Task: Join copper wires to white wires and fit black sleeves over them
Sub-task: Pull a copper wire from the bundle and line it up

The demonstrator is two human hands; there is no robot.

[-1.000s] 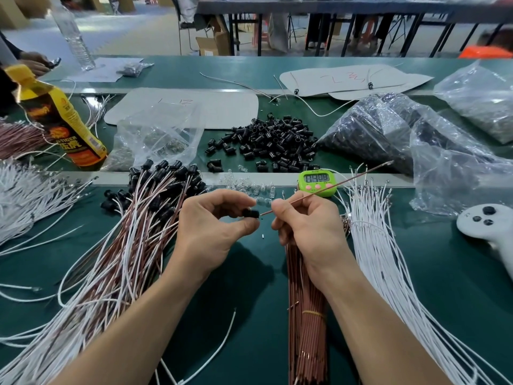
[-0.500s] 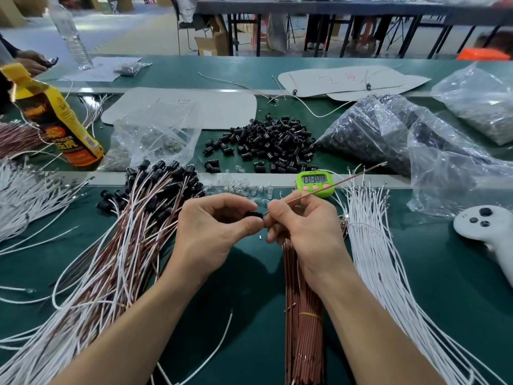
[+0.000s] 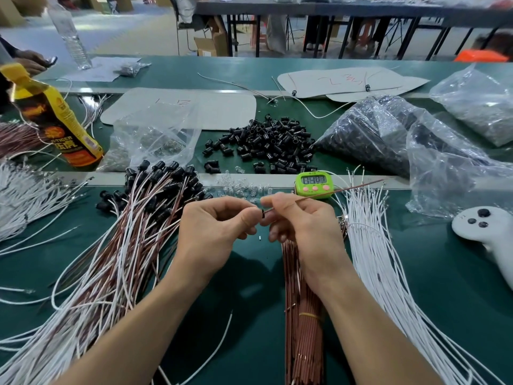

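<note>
The left hand (image 3: 213, 234) has its fingers (image 3: 245, 216) clamped on a small black sleeve (image 3: 262, 214), right beside the right hand (image 3: 305, 223), whose fingers (image 3: 274, 202) pinch the copper wire (image 3: 341, 191) close to its near end. The wire's long axis runs from that pinch up and away to the right, so the sleeve lies just left of the right fingers, in line with the wire tip. Whether the tip has entered cannot be told. The next move is probably a short slide along that axis, with both hands equally near.

Green timer (image 3: 313, 185), yellow bottle (image 3: 55, 120), perhaps a controller (image 3: 483, 226)
</note>
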